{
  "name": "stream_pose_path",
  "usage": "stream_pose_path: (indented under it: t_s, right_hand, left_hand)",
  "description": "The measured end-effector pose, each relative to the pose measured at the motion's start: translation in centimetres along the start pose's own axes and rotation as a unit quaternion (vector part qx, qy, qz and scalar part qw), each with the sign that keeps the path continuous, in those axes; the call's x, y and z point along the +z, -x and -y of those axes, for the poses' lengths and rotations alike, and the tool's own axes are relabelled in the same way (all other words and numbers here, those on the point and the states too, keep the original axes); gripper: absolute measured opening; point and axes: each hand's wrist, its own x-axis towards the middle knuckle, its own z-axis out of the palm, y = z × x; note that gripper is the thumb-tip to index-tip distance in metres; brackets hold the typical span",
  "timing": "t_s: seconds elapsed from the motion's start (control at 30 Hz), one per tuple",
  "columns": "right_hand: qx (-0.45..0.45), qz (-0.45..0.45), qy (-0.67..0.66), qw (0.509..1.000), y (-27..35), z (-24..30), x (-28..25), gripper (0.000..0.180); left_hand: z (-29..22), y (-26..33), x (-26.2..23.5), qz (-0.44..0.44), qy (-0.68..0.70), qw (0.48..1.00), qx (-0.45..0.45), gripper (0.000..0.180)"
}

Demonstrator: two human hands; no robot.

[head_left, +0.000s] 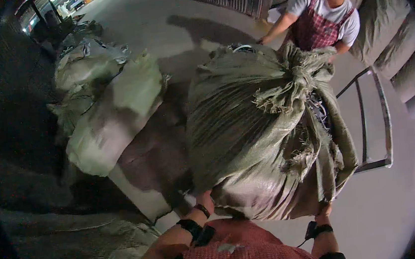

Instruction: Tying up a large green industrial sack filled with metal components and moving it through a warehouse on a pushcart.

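A large, bulging woven sack (247, 125) fills the middle of the head view, its cloth gathered and knotted near the top right. Pale, stringy contents show through a gap beside the knot. At the sack's lower left corner, my left hand (205, 200) grips the cloth, with its fingers partly hidden. My right hand (323, 210) holds the sack's near edge at the lower right; most of its fingers are out of sight beneath the cloth. Across the sack stands another person (324, 21) in a checked apron, both arms reaching to its far side.
A metal frame (386, 122) stands right of the sack. Several filled sacks lean at the far right, among them a tall grey one (381, 13). To the left lie a pale stuffed sack (116, 118) and other bundles. Dark woven cloth (78, 242) covers the near left.
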Motion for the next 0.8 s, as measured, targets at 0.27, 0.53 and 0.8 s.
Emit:
stream_pose_path:
  t_s: [0.27, 0.53, 0.8]
  right_hand:
    - [0.002, 0.026, 0.078, 0.997, -1.2, 0.0, -4.3, 0.036]
    - [-0.139, 0.311, 0.607, 0.718, -1.7, 1.7, -2.4, 0.041]
    - [-0.226, 0.380, 0.449, 0.777, -8.5, 2.3, -3.9, 0.048]
  left_hand:
    - [-0.4, 3.9, 1.4, 0.061, -0.019, 0.995, 0.081, 0.040]
    - [1.2, 0.4, 0.7, -0.045, -0.095, 0.972, 0.212, 0.047]
    - [-2.2, 11.3, 4.1, -0.037, -0.033, 0.981, 0.189, 0.045]
